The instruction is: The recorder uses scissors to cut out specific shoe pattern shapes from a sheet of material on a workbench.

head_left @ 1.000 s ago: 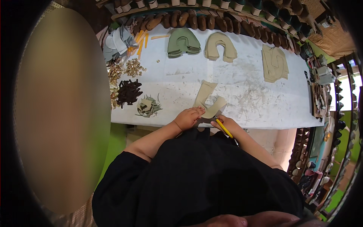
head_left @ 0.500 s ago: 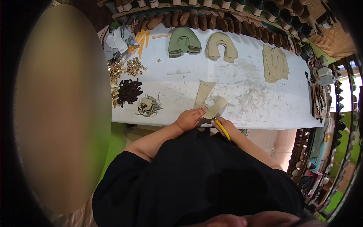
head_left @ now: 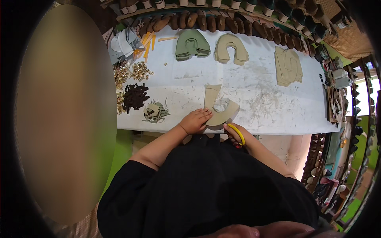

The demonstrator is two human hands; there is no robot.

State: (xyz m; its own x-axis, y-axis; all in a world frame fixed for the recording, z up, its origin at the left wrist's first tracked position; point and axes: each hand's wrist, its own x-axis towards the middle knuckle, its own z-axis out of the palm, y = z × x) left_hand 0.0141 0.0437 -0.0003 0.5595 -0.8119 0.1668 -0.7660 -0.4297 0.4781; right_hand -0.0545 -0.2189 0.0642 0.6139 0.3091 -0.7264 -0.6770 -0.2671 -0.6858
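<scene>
A beige U-shaped shoe-upper piece lies at the near edge of the white table, curve towards me and ends pointing away. My left hand rests flat on its left side, fingers stretched out. Just right of its curved edge, my right hand is closed round a tool with yellow handles. A little red shows at the handle's lower end; the tool's working end is too small to make out. Left of my left hand sits a heap of green and beige scraps.
Stacks of green and beige cut pieces lie at the back, with another beige stack at right. Dark strips and gold-coloured metal bits are heaped at left. Shoe lasts line the far edge.
My left hand has shifted slightly left and flattened on the piece. My right hand has turned the tool, with its yellow handle now more curved to view. More of the piece's curve shows.
</scene>
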